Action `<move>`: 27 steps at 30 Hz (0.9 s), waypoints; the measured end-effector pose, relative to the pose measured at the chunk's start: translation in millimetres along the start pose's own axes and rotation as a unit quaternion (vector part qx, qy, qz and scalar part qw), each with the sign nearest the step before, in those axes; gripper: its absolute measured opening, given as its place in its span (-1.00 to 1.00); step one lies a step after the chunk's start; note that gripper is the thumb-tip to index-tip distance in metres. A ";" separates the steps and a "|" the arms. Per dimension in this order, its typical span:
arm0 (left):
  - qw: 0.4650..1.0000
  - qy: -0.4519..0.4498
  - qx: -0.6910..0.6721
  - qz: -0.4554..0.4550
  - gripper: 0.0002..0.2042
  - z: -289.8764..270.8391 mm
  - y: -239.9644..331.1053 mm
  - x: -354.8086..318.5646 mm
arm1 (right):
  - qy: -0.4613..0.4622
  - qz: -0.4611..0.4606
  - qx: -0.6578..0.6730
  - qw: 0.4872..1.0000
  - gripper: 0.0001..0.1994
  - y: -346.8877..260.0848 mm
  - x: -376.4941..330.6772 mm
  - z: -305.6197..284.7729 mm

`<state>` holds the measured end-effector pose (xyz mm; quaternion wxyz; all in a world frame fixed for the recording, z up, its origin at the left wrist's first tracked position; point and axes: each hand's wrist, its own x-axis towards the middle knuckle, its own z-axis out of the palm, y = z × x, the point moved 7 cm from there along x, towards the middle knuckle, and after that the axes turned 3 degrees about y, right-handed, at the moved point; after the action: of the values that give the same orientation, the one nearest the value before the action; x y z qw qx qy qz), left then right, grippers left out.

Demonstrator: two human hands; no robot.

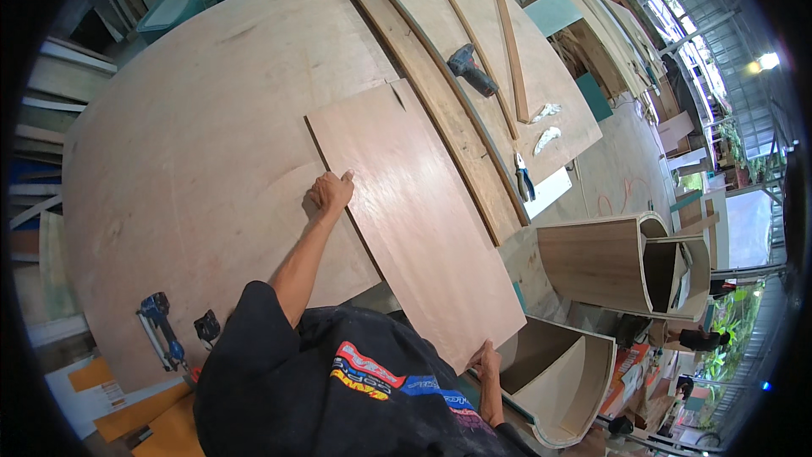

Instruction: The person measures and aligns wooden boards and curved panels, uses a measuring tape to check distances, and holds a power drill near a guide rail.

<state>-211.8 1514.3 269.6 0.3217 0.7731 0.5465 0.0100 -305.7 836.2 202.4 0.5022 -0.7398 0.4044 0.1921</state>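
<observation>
A long rectangular plywood panel lies slantwise over a large plywood sheet, its near end sticking out past the sheet's edge beside my body. My left hand grips the panel's left edge, thumb on the top face and the other fingers curled at the side. At the near right end, my right hand holds the panel by its short edge, with the fingers partly hidden beneath. The panel's far right side lies close along a long wooden board with raised strips.
Right of the long board lie a cordless drill, pliers and thin wood strips. A nail gun rests at the near left of the plywood sheet. Curved wooden cabinets stand on the right; other people are farther off.
</observation>
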 end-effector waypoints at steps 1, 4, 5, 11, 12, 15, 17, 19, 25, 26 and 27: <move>1.000 0.002 0.000 -0.005 -0.50 -2.0 0.2 7.7 | -0.009 -0.003 -0.010 1.000 -0.47 -4.0 0.8 6.9; 1.000 0.016 0.001 -0.003 -0.52 -8.7 2.5 29.3 | -0.039 -0.010 -0.011 0.999 -0.46 -23.2 -9.8 33.1; 1.000 0.023 0.003 0.000 -0.52 -11.8 2.9 36.8 | -0.050 -0.012 -0.008 0.999 -0.46 -30.3 -16.2 42.7; 0.998 0.064 0.012 0.014 -0.54 -22.0 12.8 88.7 | -0.039 -0.035 -0.004 0.999 -0.46 -45.8 -9.9 85.2; 0.998 0.058 0.018 0.002 -0.51 -24.5 13.0 96.8 | -0.053 -0.034 -0.012 0.998 -0.46 -52.6 -12.0 94.6; 0.998 0.052 0.024 -0.011 -0.46 -29.4 18.4 122.7 | -0.053 -0.034 -0.035 0.997 -0.46 -59.4 -4.7 111.1; 0.998 0.064 0.020 -0.017 -0.45 -27.3 18.6 144.4 | 0.000 -0.041 -0.055 0.998 -0.45 -59.5 8.2 123.2; 0.995 0.090 0.024 -0.022 -0.45 -31.0 7.9 166.5 | -0.002 -0.046 -0.070 0.996 -0.44 -81.7 -6.6 148.4; 0.996 0.092 0.008 -0.001 -0.44 -9.9 17.5 178.9 | 0.024 -0.099 -0.054 0.993 -0.39 -77.9 7.7 149.2; 0.997 0.077 -0.005 -0.009 -0.43 -12.2 14.8 180.1 | -0.009 -0.087 -0.065 0.994 -0.38 -83.7 4.1 152.3; 0.998 0.063 -0.018 -0.017 -0.43 -13.8 10.7 178.8 | -0.042 -0.076 -0.077 0.993 -0.37 -89.7 -0.1 154.1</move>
<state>-135.9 1671.1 225.8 0.3005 0.7558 0.5783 0.0636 -216.0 989.8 190.1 0.4736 -0.7961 0.3095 0.2149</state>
